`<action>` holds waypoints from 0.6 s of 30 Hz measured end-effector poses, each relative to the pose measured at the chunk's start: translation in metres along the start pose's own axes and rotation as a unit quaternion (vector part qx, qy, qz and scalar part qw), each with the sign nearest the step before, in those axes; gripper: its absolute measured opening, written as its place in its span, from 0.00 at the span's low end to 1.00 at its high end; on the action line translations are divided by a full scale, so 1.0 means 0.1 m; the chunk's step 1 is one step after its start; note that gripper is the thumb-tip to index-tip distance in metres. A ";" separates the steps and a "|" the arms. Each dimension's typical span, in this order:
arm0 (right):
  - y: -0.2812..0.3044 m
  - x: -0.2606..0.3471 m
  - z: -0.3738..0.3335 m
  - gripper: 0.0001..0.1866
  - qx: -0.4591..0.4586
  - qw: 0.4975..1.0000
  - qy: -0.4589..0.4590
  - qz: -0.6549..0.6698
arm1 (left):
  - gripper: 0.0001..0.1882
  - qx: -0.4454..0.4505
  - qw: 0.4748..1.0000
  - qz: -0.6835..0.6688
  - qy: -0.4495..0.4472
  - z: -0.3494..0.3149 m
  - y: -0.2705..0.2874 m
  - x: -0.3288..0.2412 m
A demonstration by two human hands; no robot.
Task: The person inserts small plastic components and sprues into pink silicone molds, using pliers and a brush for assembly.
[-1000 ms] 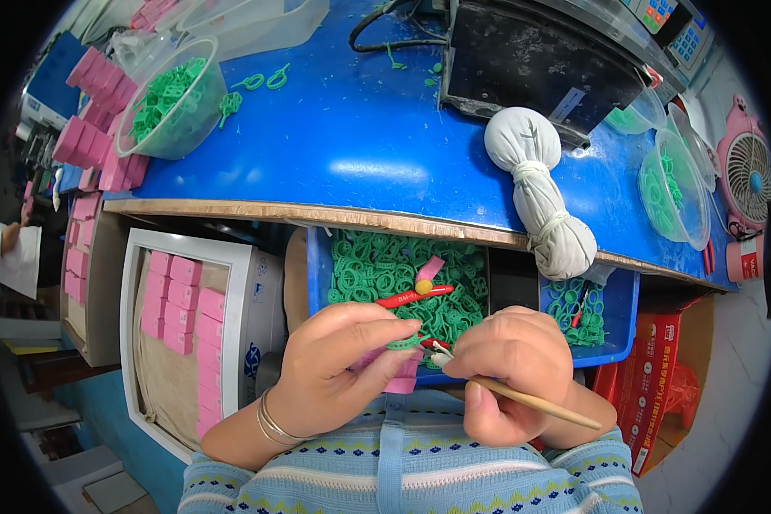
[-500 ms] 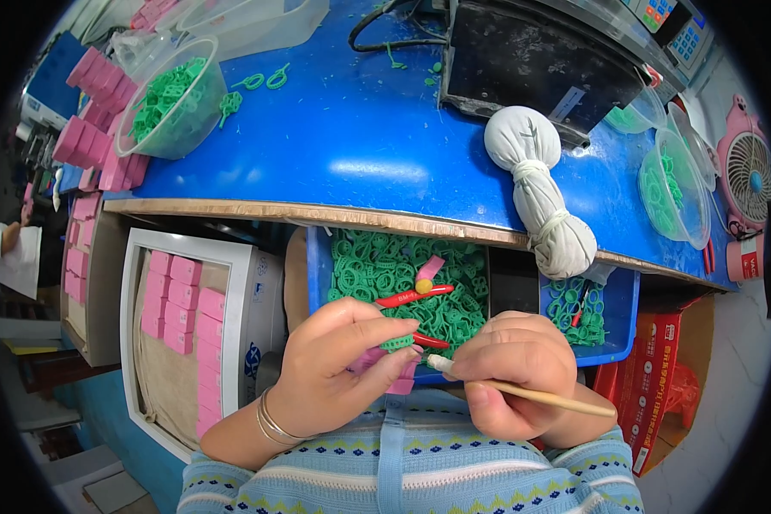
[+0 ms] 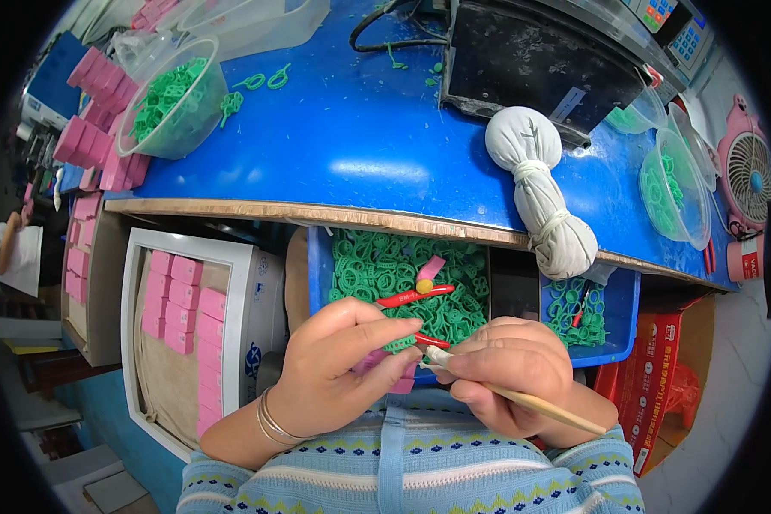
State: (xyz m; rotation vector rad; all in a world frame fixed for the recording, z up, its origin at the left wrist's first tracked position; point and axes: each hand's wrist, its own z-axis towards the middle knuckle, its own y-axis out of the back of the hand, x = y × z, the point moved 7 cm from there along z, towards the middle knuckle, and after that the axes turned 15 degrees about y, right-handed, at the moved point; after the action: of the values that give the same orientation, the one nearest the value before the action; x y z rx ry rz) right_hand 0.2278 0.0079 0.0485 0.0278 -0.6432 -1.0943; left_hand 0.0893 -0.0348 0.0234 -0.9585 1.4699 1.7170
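Between its thumb and index finger, my left hand (image 3: 334,364) pinches a small green ring-like piece (image 3: 400,344). My right hand (image 3: 518,364) is closed round a slim wooden-handled tool (image 3: 550,409) with a whitish wrapping near its tip. That tip points left, close by the green piece; whether they touch I cannot tell. Partly hidden under my left fingers is a pink block (image 3: 403,382). Beyond my hands, red-handled pliers (image 3: 413,296) lie on many green rings (image 3: 373,267) in a blue tray (image 3: 318,265).
A blue bench top (image 3: 334,146) with a wooden edge runs above the tray. On it are a tied white cloth bag (image 3: 540,201), a black box (image 3: 522,64) and a clear tub (image 3: 184,128) of green pieces. Pink blocks (image 3: 180,317) sit in a framed box at left; a red carton (image 3: 655,377) is at right.
My right hand has shifted slightly left, bringing the tool's tip nearer the green piece, and the handle slopes more steeply. My left hand stays almost still. Far left, another person's arm has moved.
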 end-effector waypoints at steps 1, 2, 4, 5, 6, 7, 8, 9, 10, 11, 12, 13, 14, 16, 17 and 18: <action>-0.01 -0.01 0.00 0.14 0.000 1.000 0.000 0.001 | 0.18 0.001 1.000 -0.002 0.002 0.00 0.00 0.01; -0.01 0.00 -0.01 0.14 0.006 1.000 0.007 -0.011 | 0.18 0.001 1.000 -0.002 0.001 0.00 0.00 0.01; 0.00 0.02 0.00 0.15 0.011 1.000 0.014 -0.023 | 0.18 0.008 1.000 0.004 -0.004 0.00 -0.02 0.00; 0.00 0.02 0.01 0.14 0.016 0.999 0.016 -0.031 | 0.18 0.008 1.000 0.003 -0.003 0.00 -0.02 0.00; 0.00 0.03 0.02 0.14 0.021 0.999 0.019 -0.039 | 0.18 0.008 1.000 0.003 -0.005 0.00 -0.01 0.00; 0.00 0.02 0.02 0.14 0.021 0.999 0.018 -0.039 | 0.18 0.008 1.000 0.002 -0.006 0.01 -0.01 0.00; -0.01 0.02 0.02 0.13 0.030 0.999 0.020 -0.038 | 0.18 0.008 1.000 0.002 -0.006 0.00 -0.02 0.00; -0.02 0.01 0.03 0.12 0.038 0.998 0.021 -0.036 | 0.18 0.008 1.000 -0.001 -0.004 0.00 -0.02 0.01; -0.02 0.01 0.04 0.12 0.038 0.998 0.021 -0.036 | 0.18 0.009 1.000 -0.003 -0.001 0.00 -0.02 0.02; -0.03 0.01 0.05 0.11 0.033 0.999 0.015 -0.025 | 0.18 0.008 1.000 -0.002 0.000 0.00 -0.02 0.02; -0.03 0.00 0.06 0.10 0.027 0.999 0.009 -0.014 | 0.18 0.008 1.000 0.002 -0.002 0.00 -0.02 0.03; -0.02 -0.01 0.06 0.10 0.028 0.999 0.010 -0.012 | 0.18 0.007 1.000 0.008 -0.003 -0.01 -0.01 0.03; 0.00 -0.03 0.06 0.09 0.026 1.000 -0.005 0.012 | 0.18 0.008 1.000 0.007 -0.004 -0.01 -0.01 0.03; 0.01 -0.04 0.05 0.08 0.026 0.999 -0.019 0.037 | 0.18 0.008 1.000 0.013 -0.004 -0.01 -0.01 0.02; 0.02 -0.03 0.04 0.08 0.017 0.999 -0.018 0.034 | 0.18 0.008 1.000 0.013 -0.004 -0.01 -0.01 0.02; 0.03 -0.02 0.04 0.08 0.008 0.999 -0.017 0.032 | 0.18 0.007 1.000 0.010 0.000 -0.01 -0.01 0.02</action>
State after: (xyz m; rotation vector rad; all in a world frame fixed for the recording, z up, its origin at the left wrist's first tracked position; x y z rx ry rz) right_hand 0.2277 0.0124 0.0515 0.0021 -0.6800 -1.0299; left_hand 0.0887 -0.0355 0.0208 -0.9399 1.4930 1.7188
